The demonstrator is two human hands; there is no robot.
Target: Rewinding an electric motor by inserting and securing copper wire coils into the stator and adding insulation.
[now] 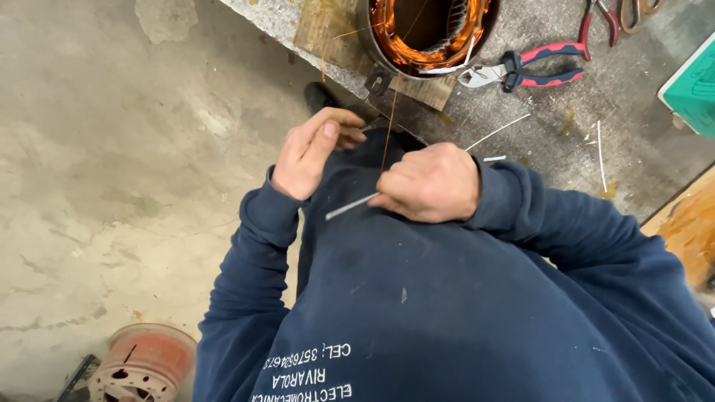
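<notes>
My right hand [432, 182] is closed on a thin white sleeve tube [351, 206] that sticks out to the left in front of my dark blue sweatshirt. A fine copper wire [388, 123] runs from that hand up to a round motor stator [424, 33] with copper windings on the bench. My left hand [313, 152] is curled beside it, fingers pinched near the wire; whether it grips the wire is unclear.
Red-and-blue cutting pliers [521, 68] lie on the stone bench [640, 126] beside the stator, with more pliers handles [599, 18] behind. Loose white sleeve pieces [599, 152] lie on the bench. A teal box [693, 85] sits at right. A reddish wire spool [145, 365] stands on the concrete floor.
</notes>
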